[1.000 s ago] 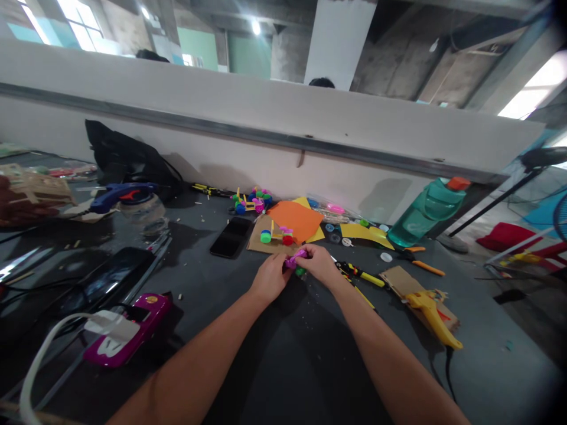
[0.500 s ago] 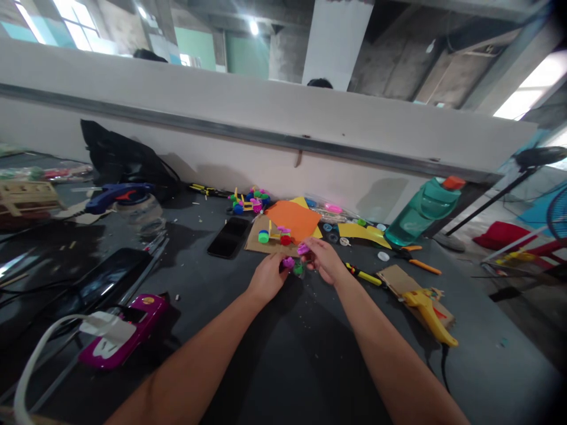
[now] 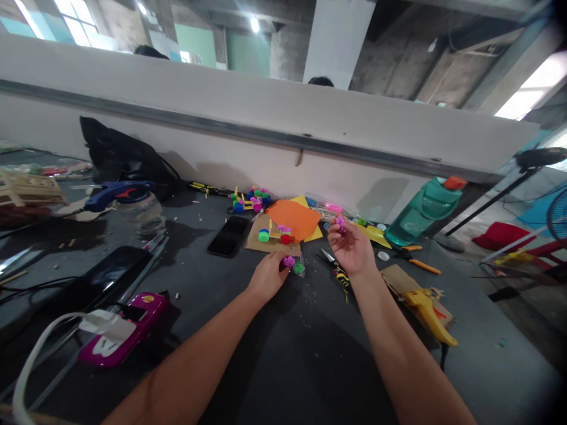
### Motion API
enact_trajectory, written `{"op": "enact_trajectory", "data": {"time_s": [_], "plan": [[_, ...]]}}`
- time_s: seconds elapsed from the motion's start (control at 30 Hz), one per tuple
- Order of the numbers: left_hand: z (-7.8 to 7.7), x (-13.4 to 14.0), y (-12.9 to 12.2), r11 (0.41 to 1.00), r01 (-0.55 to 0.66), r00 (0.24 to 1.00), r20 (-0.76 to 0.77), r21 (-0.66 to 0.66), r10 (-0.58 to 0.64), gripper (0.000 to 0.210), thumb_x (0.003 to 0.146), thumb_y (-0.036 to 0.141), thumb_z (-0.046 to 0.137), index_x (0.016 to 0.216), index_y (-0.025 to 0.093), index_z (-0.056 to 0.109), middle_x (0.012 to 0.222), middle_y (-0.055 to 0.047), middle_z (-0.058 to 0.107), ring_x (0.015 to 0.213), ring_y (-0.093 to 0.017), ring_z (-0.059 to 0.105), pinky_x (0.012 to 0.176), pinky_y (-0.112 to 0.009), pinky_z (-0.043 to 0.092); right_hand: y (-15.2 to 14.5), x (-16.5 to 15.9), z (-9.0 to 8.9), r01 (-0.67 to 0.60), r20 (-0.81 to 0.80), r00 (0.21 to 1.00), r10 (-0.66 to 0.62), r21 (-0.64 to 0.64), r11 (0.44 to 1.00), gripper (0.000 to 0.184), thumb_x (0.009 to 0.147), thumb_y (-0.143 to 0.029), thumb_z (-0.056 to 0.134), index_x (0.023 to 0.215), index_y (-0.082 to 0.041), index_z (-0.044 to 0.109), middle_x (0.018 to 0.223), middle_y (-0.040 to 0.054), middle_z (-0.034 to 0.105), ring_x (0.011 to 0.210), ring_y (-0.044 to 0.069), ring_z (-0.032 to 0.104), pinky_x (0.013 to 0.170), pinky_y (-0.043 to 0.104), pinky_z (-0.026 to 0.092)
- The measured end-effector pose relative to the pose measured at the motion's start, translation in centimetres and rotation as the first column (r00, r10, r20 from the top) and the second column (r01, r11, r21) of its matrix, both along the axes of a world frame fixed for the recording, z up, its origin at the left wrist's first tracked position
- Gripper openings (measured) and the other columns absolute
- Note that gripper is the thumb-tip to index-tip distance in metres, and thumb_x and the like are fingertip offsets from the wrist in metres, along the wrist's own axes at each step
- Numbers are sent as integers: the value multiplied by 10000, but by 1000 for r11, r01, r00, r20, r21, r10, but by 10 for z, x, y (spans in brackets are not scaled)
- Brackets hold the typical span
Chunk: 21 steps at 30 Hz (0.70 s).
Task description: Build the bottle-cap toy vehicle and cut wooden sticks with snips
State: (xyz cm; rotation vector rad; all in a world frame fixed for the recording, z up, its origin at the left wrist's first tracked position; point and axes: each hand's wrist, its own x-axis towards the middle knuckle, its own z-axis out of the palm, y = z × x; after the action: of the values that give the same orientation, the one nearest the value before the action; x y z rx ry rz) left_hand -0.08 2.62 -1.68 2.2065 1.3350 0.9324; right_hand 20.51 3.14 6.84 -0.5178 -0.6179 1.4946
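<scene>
My left hand (image 3: pixel 268 277) is closed low over the table, its fingertips at a small purple piece (image 3: pixel 289 261). A small green piece (image 3: pixel 299 268) lies just right of it, seemingly in clear plastic. My right hand (image 3: pixel 354 251) is raised to the right, fingers curled, pinching another small purple piece (image 3: pixel 340 223) whose exact kind I cannot make out. Beyond the hands, a little toy car (image 3: pixel 275 235) with green, blue and red wheels stands on brown cardboard (image 3: pixel 253 241). An orange sheet (image 3: pixel 295 218) lies behind it.
A black phone (image 3: pixel 229 236) lies left of the cardboard. Scissors (image 3: pixel 334 264) rest under my right hand. Farther right are a yellow glue gun (image 3: pixel 427 313), orange-handled pliers (image 3: pixel 423 265) and a teal bottle (image 3: pixel 423 212). A magenta power strip (image 3: pixel 128 336) sits front left, near a blue glue gun (image 3: pixel 119 195).
My right hand has moved right and up, away from my left hand, carrying a purple piece. The scissors' blades are now uncovered. My left hand has stayed about where it was.
</scene>
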Motion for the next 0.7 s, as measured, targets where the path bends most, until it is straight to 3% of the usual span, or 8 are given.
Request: {"op": "enact_trajectory", "data": {"time_s": [0.1, 0.23, 0.3, 0.4, 0.53, 0.63, 0.7], "plan": [[-1, 0, 0, 1000, 3, 1000, 10, 7, -3, 258, 738, 134, 574, 990, 193, 575, 950, -54, 614, 877, -195, 566, 779, -298, 436, 0, 0, 0, -28, -21, 999, 28, -28, 999, 167, 688, -99, 568, 823, -196, 576, 839, 2, 608, 639, 45, 552, 466, 111, 446], [-2, 0, 0, 1000, 2, 999, 44, 3, -2, 331, 733, 128, 573, 1055, 201, 549, 992, -55, 613, 889, -188, 568, 791, -293, 436, -2, -13, -6, -51, 194, 979, 70, -98, 994, 149, 654, -89, 591, 783, -163, 582, 760, 7, 590, 571, 52, 518, 406, 121, 388], [-3, 0, 0, 1000, -1, 999, 47, -4, 1, 334, 737, 127, 568, 1062, 202, 547, 990, -54, 614, 879, -185, 570, 787, -292, 438, -3, -18, -8, -59, 287, 953, 102, -155, 986, 87, 682, -170, 635, 737, -149, 571, 717, 8, 573, 558, 58, 506, 394, 130, 369], [-2, -1, 1, 1000, -1, 999, 49, -12, 1, 316, 744, 126, 557, 1051, 202, 554, 974, -50, 615, 867, -181, 572, 785, -292, 439, -4, -18, -10, -72, 364, 922, 133, -175, 982, 262, 685, -338, 689, 650, -155, 505, 628, -14, 523, 499, 47, 452, 351, 121, 280], [-2, -1, 2, 1000, -8, 997, 72, -23, 9, 305, 743, 131, 563, 1040, 201, 566, 976, -52, 620, 882, -185, 572, 798, -299, 438, -2, -12, -17, -32, 583, 806, 107, -137, 990, 342, 630, -367, 735, 640, -179, 450, 471, -88, 381, 380, 19, 287, 322, 123, 152], [-4, 0, 2, 1000, -14, 995, 95, -24, 16, 279, 741, 136, 566, 1014, 194, 571, 977, -56, 620, 895, -197, 571, 799, -313, 443, 0, -12, -24, 27, 707, 700, 102, -168, 985, 260, 663, -352, 688, 718, -183, 498, 514, -73, 436, 413, 36, 351, 331, 125, 214], [-5, 0, 3, 1000, -8, 993, 118, -18, 10, 296, 741, 134, 561, 1030, 193, 562, 993, -60, 618, 903, -200, 572, 803, -320, 447, 1, -15, -28, 23, 714, 690, 115, -180, 983, 197, 662, -282, 663, 757, -181, 522, 597, -49, 502, 488, 55, 439, 374, 141, 316]]}}
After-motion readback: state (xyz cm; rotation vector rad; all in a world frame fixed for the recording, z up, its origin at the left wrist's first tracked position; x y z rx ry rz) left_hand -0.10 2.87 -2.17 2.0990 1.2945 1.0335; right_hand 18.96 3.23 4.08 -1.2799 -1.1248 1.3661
